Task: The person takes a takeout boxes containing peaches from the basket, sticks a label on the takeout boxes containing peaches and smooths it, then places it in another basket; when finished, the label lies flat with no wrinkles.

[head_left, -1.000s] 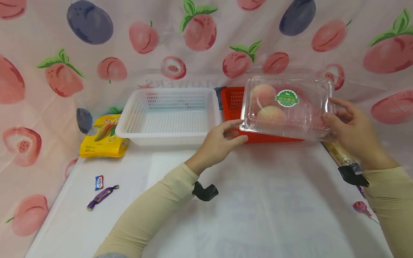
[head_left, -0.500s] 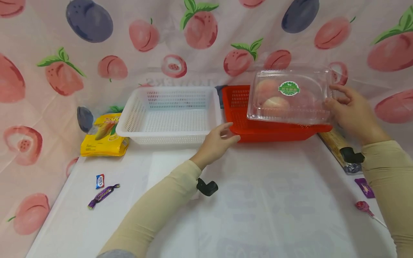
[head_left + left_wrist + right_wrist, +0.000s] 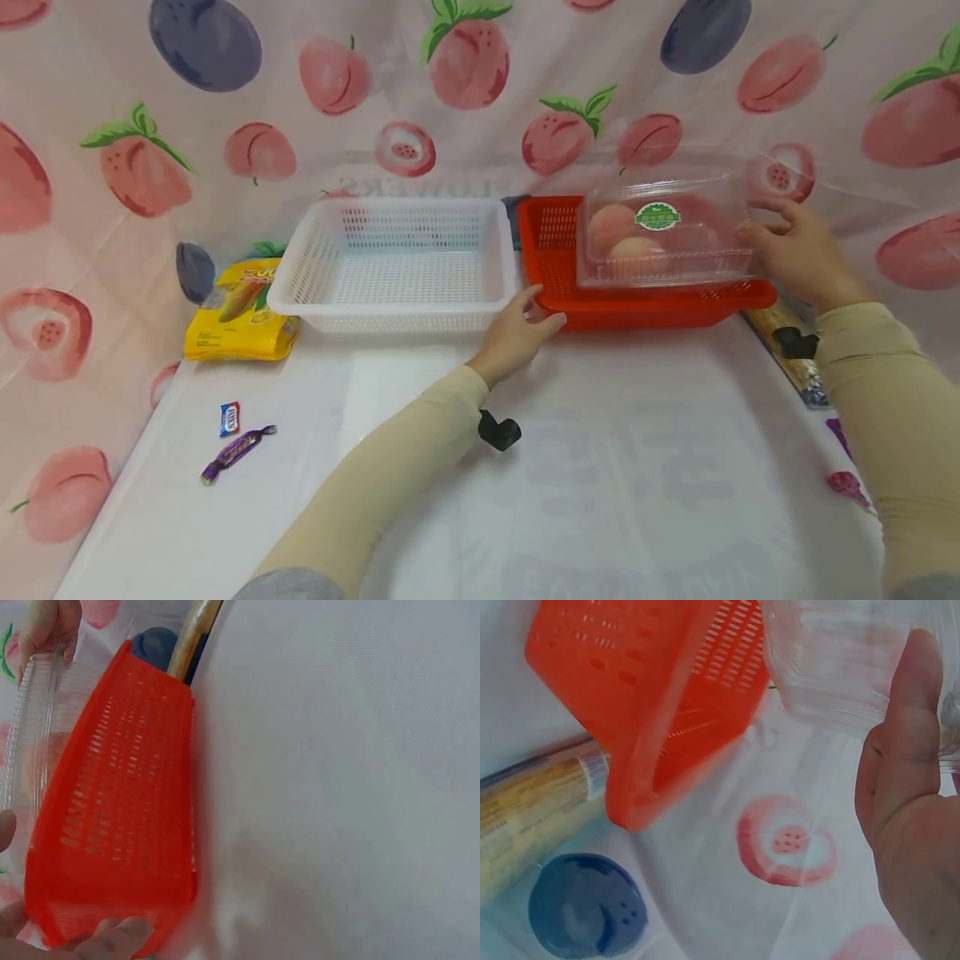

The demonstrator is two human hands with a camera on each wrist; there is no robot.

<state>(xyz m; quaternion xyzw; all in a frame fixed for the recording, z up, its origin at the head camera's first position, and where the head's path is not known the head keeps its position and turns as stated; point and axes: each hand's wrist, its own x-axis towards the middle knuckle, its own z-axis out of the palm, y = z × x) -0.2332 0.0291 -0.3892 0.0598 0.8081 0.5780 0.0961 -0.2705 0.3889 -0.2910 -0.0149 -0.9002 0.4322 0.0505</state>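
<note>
My right hand (image 3: 798,250) pinches the right end of a clear plastic clamshell box (image 3: 705,237) with a green-and-white label. Two peaches (image 3: 636,257) show through its left part. The box is over the red basket (image 3: 645,315), overlapping its opening in the head view. In the right wrist view, the thumb lies along the clear box (image 3: 840,667), with the red basket (image 3: 592,652) below and left of it. My left hand (image 3: 517,333) is at the red basket's front left corner, fingers loosely bent and apart. The left wrist view has its fingertips (image 3: 124,937) against the basket's end wall.
A white basket (image 3: 390,321) stands left of the red one. Beyond it lies a yellow packet (image 3: 243,321). Two wrapped candies (image 3: 236,454) sit at the left; a lollipop (image 3: 847,483) and a long clear-wrapped pack (image 3: 787,342) lie at the right. A fruit-print curtain (image 3: 465,150) hangs behind.
My left hand has come off the clear box and moved to the red basket's corner. The right hand has moved the box back, then lowered it slightly over the basket.
</note>
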